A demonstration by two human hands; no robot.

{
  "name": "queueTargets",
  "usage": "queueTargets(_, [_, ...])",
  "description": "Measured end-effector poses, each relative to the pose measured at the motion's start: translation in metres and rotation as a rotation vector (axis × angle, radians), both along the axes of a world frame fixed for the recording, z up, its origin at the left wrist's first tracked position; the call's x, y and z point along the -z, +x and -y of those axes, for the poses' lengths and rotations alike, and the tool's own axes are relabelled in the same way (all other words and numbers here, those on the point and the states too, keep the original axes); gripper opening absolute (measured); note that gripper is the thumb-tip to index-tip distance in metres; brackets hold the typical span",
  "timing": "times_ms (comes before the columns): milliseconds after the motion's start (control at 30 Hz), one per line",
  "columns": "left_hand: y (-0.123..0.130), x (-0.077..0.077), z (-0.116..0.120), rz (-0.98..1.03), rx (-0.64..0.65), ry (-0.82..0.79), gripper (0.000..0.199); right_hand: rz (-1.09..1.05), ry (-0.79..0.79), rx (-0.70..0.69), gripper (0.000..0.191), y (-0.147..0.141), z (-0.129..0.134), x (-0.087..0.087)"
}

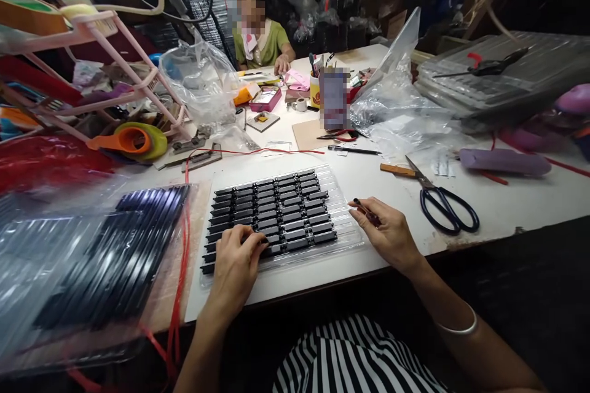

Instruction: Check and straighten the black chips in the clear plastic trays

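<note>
A clear plastic tray (pixel 343 209) lies before me on the white table, filled with rows of small black toothed plastic pieces (pixel 290 201). Over the tray's near left part, my left hand (pixel 237 264) has thumb and fingers pinched on one of these black pieces. The fingers partly cover it. Just off the tray's right edge, my right hand (pixel 387 230) is closed round a slim dark tool (pixel 369 212), its end pointing toward the tray. Its exact kind is too small to tell.
Large scissors (pixel 442 202) lie right of my right hand, beside a purple case (pixel 504 161). Red-handled pliers (pixel 338 135) and a pen (pixel 354 150) lie beyond the tray. More black strips in plastic (pixel 115 252) are stacked at left. A person (pixel 265 43) sits opposite.
</note>
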State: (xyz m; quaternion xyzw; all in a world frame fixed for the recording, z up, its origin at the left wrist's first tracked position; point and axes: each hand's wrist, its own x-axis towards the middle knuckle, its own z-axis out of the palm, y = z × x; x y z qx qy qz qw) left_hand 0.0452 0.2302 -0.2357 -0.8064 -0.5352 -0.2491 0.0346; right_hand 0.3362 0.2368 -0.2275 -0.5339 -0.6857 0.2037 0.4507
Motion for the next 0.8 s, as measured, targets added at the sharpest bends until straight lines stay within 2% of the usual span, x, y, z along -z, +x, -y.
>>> queueTargets(100, [-0.005,-0.001,-0.008,-0.043,0.032,-0.082,0.011,-0.040,-0.031,0.009,0.016,0.003,0.004,0.005])
queueTargets(200, [-0.007,-0.006,-0.007,0.026,0.038,-0.142,0.011,-0.080,-0.045,0.011,0.015,0.004,0.009,0.007])
queueTargets(333, [-0.002,-0.015,0.015,0.320,-0.075,-0.204,0.016,-0.112,-0.056,0.004,0.014,0.003,0.016,0.005])
queueTargets(433, [0.011,-0.026,0.037,0.468,-0.130,-0.172,0.024,-0.128,-0.060,-0.047,0.012,0.000,0.021,0.004])
queueTargets(600, [0.042,-0.039,0.052,0.404,0.045,-0.040,0.024,-0.112,-0.058,-0.178,0.014,-0.010,0.028,-0.003])
queueTargets(700, [0.056,-0.033,0.055,0.372,0.122,0.003,0.030,-0.112,-0.035,-0.217,0.014,-0.016,0.031,-0.010])
queueTargets(800, [0.065,-0.017,0.060,0.448,0.089,-0.042,0.037,-0.126,-0.041,-0.211,0.014,-0.018,0.033,-0.016])
